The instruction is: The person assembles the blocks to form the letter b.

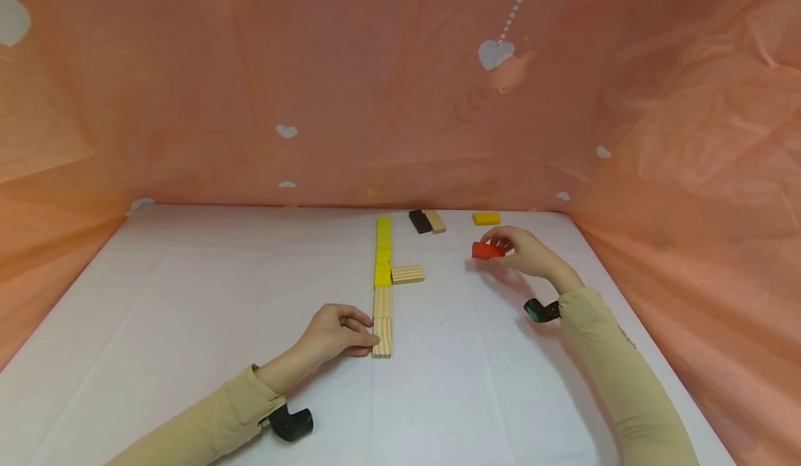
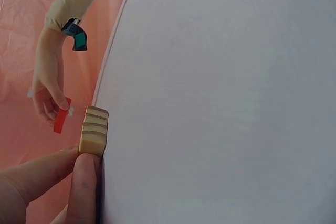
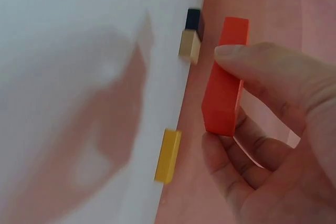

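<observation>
My right hand (image 1: pixel 528 252) pinches a red block (image 3: pixel 226 77) between thumb and fingers, held above the right side of the white table with its shadow below. My left hand (image 1: pixel 334 334) rests at the near end of a straight row of blocks, fingertips touching the left side of the nearest striped wooden block (image 1: pixel 382 341). In the left wrist view this wooden block (image 2: pixel 94 129) shows its grained end beside the thumb and finger. Farther along, another wooden block (image 1: pixel 382 302) leads into yellow blocks (image 1: pixel 383 264). A separate wooden block (image 1: pixel 407 275) lies crosswise against the row's right side.
Near the table's back edge, a black block (image 1: pixel 420 221) and a plain wooden block (image 1: pixel 434 221) lie side by side. A darker yellow block (image 1: pixel 486 218) lies to their right, behind my right hand. Orange cloth (image 1: pixel 388 104) with pale hearts encloses the back and sides.
</observation>
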A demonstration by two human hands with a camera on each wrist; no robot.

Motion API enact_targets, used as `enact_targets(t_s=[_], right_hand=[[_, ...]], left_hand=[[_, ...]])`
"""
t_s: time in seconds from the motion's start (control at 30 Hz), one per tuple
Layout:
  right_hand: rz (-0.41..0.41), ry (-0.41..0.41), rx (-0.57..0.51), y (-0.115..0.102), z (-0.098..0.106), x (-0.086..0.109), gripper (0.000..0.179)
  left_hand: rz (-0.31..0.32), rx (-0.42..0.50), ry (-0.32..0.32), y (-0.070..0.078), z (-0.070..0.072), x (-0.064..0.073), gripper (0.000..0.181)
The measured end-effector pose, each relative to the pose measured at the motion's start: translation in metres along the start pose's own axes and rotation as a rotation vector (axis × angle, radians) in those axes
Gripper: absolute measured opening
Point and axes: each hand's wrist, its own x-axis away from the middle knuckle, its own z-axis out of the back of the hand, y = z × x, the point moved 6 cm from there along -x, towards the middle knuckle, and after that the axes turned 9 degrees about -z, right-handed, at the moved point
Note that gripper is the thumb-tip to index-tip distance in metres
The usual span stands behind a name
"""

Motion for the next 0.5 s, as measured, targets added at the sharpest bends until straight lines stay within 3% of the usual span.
enact_targets(t_s=[0.5], right_hand=[[0.084,-0.041,-0.023,-0.027,-0.022,0.002,0.033]], left_hand=[[0.003,-0.009,0.000,0.002,0.000,0.001,0.030]])
